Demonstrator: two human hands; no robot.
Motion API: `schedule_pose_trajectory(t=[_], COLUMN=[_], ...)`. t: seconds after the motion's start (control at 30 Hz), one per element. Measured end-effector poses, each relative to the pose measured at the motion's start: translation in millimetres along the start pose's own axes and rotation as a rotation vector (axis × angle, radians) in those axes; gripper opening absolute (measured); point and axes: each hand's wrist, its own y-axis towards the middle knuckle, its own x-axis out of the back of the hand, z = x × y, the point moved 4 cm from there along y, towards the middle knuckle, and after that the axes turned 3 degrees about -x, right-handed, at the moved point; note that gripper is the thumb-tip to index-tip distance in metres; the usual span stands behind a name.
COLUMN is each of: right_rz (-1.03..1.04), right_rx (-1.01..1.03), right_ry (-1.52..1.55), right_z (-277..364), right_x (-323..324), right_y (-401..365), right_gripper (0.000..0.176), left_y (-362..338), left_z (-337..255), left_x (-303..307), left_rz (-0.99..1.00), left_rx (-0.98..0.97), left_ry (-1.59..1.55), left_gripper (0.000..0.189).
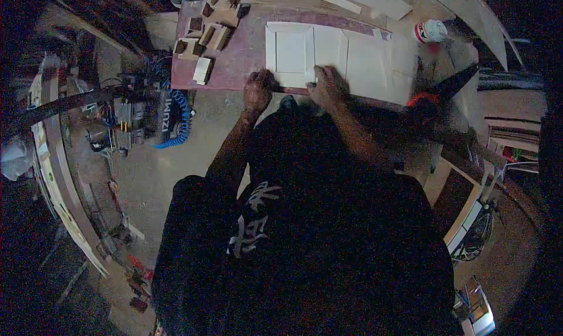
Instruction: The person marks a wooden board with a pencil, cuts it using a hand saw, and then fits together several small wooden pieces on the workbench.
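Note:
On the workbench (234, 72) lies a pale framed panel (293, 52) with a rectangular inner field, close to the bench's front edge. My left hand (258, 90) is closed at the panel's near left corner, its fingertips hard to make out in the dim light. Curled over the near edge, farther right, are the fingers of my right hand (329, 86). Both hands appear to grip the panel's near side. Directly to the panel's right, a larger pale sheet (375, 69) covers the bench as far as its right part.
Several small wooden blocks (214, 36) sit at the bench's left. A white container (431, 31) stands at the back right, with an orange and black tool (423, 103) at the near right edge. A blue coiled hose (176, 133) hangs by a machine on the left.

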Motion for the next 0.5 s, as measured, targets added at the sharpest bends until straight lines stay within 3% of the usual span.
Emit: schedule_pose_trajectory(t=[0.07,0.17,0.27,0.37,0.5], right_rz=[0.004,-0.088,-0.184,-0.184,-0.172], right_rx=[-0.029,-0.074,-0.099,-0.146,-0.175], right_ry=[0.025,0.08,0.165,0.172,0.171], right_z=[3,-6,-11,-11,-17], right_x=[7,-4,-9,-7,-11], right_y=[0,6,14,22,29], right_gripper=[0.051,0.045,0.041,0.041,0.042], left_y=[0,6,22,37,48], left_z=[14,19,-12,7,17], left_x=[-10,-9,23,13,8], left_rz=[0.011,0.005,-0.043,-0.188,-0.193], left_rx=[0.007,-0.062,0.069,-0.035,-0.018], left_ry=[-0.066,0.16,0.098,0.029,-0.014], left_gripper=[0.021,0.027,0.031,0.033,0.036])
